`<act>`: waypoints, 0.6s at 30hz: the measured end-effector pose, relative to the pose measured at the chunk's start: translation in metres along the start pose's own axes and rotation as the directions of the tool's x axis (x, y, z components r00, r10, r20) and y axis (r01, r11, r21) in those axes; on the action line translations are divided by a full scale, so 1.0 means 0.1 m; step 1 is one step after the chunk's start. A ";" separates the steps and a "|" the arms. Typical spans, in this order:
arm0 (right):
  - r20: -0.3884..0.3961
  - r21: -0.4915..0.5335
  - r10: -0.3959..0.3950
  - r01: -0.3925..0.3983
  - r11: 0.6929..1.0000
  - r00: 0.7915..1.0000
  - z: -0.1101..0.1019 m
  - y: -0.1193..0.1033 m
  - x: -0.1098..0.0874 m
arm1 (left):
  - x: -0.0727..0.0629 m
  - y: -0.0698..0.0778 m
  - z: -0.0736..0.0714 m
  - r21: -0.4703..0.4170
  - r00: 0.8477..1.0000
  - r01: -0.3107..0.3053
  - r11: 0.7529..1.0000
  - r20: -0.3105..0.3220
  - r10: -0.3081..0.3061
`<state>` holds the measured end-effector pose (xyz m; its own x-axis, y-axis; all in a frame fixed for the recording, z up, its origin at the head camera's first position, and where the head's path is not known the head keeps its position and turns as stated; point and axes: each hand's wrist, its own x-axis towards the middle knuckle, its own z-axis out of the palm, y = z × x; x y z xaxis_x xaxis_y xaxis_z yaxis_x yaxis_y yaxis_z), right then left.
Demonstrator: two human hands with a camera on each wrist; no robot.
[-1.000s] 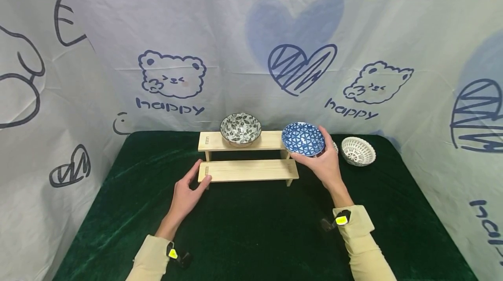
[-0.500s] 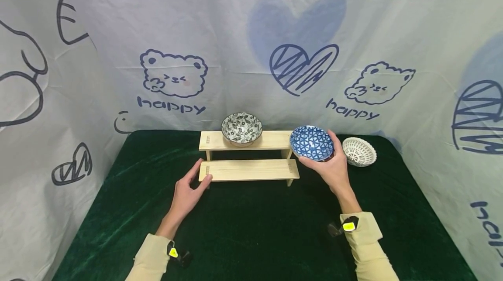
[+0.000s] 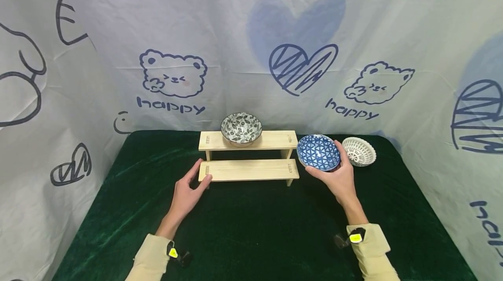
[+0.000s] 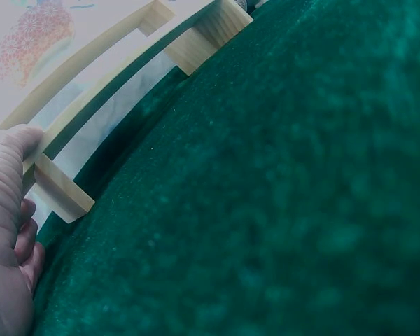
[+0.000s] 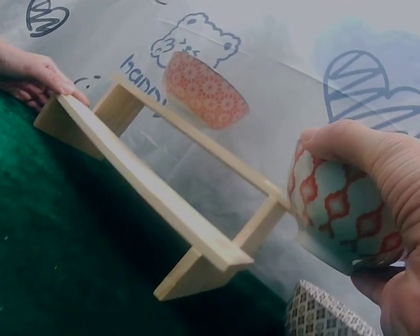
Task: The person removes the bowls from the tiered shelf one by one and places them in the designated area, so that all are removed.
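While a pale sheet (image 3: 235, 23) drawn with hearts and bear faces hangs behind everything toward twelve o'clock, a green-covered table (image 3: 251, 233) spreads out below it. In the head view, a wooden stand (image 3: 248, 171) rests on the table, its upper board (image 3: 275, 140) lying at twelve o'clock from its lower board (image 3: 235, 171).

The left hand (image 3: 187, 193) grips the lower board's nine o'clock end, thumb on the wood and, in the left wrist view, the other fingers bent below it. The right hand (image 3: 339, 176) is curved partway around a blue bowl (image 3: 318, 152), thumb at the rim's seven o'clock and forefinger near its three.

That bowl faces mouth up at ten o'clock from the right hand, and well apart from the left hand, between two and three o'clock. It is just beside the stand's three o'clock end; whether they touch, I cannot tell. Its outside is pale with a red pattern.

A flower-patterned bowl (image 3: 241, 128) stands on the upper board, between nine and ten o'clock from the blue one. A smaller white bowl (image 3: 359, 152) is near the right hand's one o'clock.
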<state>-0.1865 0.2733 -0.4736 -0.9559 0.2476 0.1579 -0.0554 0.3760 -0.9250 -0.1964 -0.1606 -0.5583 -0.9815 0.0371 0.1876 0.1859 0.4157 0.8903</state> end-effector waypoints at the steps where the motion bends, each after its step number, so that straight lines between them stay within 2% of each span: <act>1: -0.006 0.002 0.004 -0.004 1.000 1.000 -0.01 0.01 -0.02 | 0.00 0.00 0.00 -0.002 1.000 -0.001 1.000 -0.001 0.001; 18: -0.042 -0.032 0.073 -0.075 0.997 0.996 -0.26 0.31 -0.28 | 0.00 0.00 0.00 0.006 1.000 -0.003 1.000 0.000 0.003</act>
<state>-0.1537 0.3012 -0.4972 -0.9445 0.3117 0.1038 0.0254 0.3845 -0.9228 -0.1967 -0.1604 -0.5580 -0.9809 0.0382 0.1907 0.1889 0.4214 0.8870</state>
